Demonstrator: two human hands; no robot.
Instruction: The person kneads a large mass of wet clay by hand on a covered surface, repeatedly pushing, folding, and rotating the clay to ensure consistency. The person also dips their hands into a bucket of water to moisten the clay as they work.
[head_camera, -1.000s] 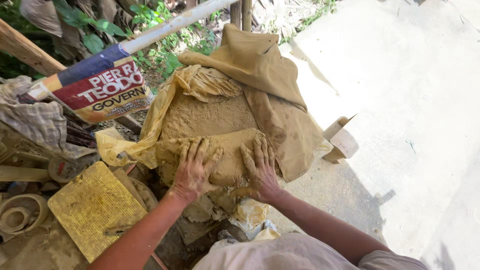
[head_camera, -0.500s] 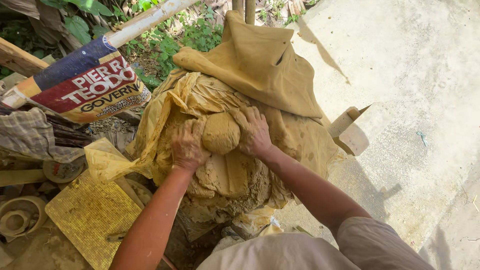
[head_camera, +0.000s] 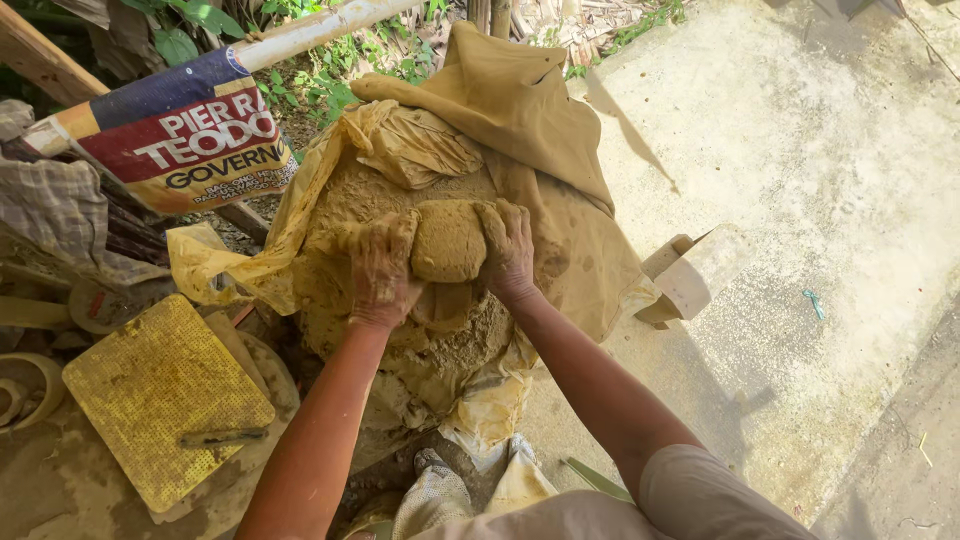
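Note:
A big mound of tan clay (head_camera: 440, 340) sits in the middle, half wrapped in yellow plastic sheet (head_camera: 225, 260) and a brown cloth (head_camera: 520, 100) folded back over its far side. A rounded lump of clay (head_camera: 448, 240) rests on top of the mound. My left hand (head_camera: 380, 270) grips its left side and my right hand (head_camera: 508, 250) grips its right side. Both hands are smeared with clay.
A yellow perforated board (head_camera: 160, 395) lies at the lower left on a muddy surface. A printed tarpaulin banner (head_camera: 185, 135) hangs over a pole (head_camera: 320, 28) at the upper left. A small wooden block (head_camera: 690, 275) stands on the concrete floor (head_camera: 820, 180) to the right.
My hands went from pressing low on the front of the mound to pulling a lump free and lifting it to the top, held between both palms.

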